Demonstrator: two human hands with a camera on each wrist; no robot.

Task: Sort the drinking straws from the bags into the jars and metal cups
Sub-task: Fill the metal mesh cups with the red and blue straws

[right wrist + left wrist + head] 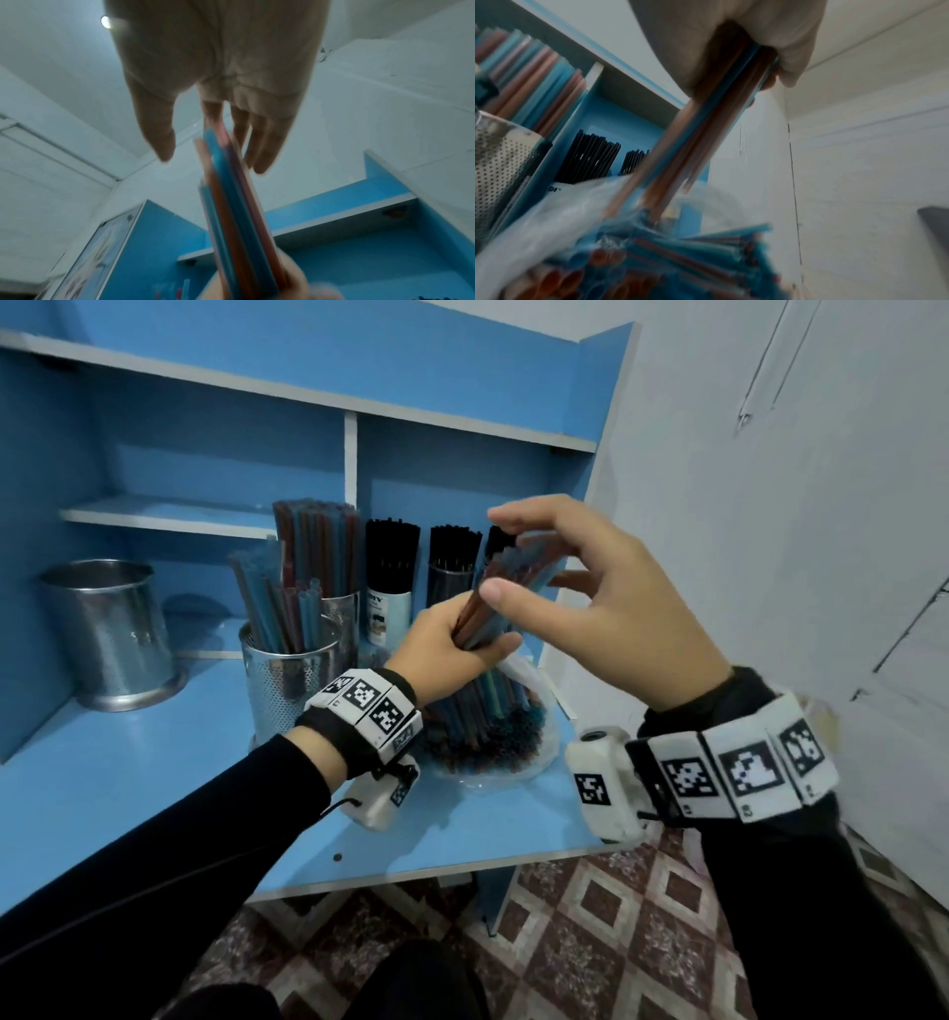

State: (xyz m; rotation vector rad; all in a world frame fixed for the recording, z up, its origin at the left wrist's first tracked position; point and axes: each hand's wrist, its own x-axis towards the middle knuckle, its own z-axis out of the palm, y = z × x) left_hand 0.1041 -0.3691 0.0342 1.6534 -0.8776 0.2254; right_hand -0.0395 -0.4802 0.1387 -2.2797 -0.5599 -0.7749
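My left hand (475,643) grips a bundle of blue and orange straws (524,562) around its middle, lifted out of a clear plastic bag of straws (488,737) lying on the blue desk (154,762). In the left wrist view the bundle (706,142) runs from the fist (731,50) down into the bag (577,213). My right hand (499,555) hovers at the bundle's top end. Its fingers (259,162) are nearly straight beside the straw tips (218,146), with the thumb held apart.
A perforated metal cup (287,675) with blue and orange straws stands left of the bag, and a fuller one (344,608) behind it. An empty metal cup (110,634) sits far left. Jars of black straws (390,588) line the back. The wall is close on the right.
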